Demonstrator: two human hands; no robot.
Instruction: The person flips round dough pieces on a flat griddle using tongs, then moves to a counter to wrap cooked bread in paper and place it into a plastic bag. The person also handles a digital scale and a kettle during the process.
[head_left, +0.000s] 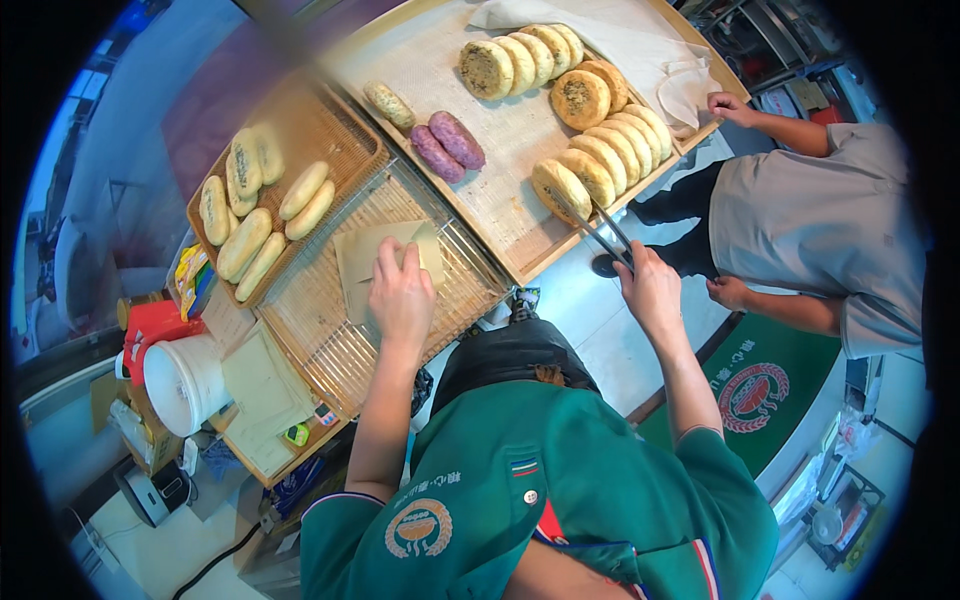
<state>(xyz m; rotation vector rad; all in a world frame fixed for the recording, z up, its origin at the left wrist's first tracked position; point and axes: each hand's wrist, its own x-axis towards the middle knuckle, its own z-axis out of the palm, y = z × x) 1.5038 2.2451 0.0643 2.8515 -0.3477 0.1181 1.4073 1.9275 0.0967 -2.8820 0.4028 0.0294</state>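
Note:
My right hand [652,288] grips a pair of metal tongs [607,240]. The tongs' tips reach the nearest round flatbread [561,190] in a leaning row on the large tray [490,215]; whether they pinch it I cannot tell. With bent fingers, my left hand [402,298] holds a brown paper bag [362,258] above the wire rack [460,265]. Two purple rolls [447,147] and a pale speckled roll [389,105] lie on the tray's left side. Behind the near row are darker browned flatbreads [580,99] and another pale row [500,66].
On the left, a wicker basket [375,160] holds several long pale rolls. Paper bags [265,385] and a white bucket [185,380] sit below it. A person in a grey shirt [810,220] stands right, one hand at the tray's corner. White cloth [640,50] covers the tray's far side.

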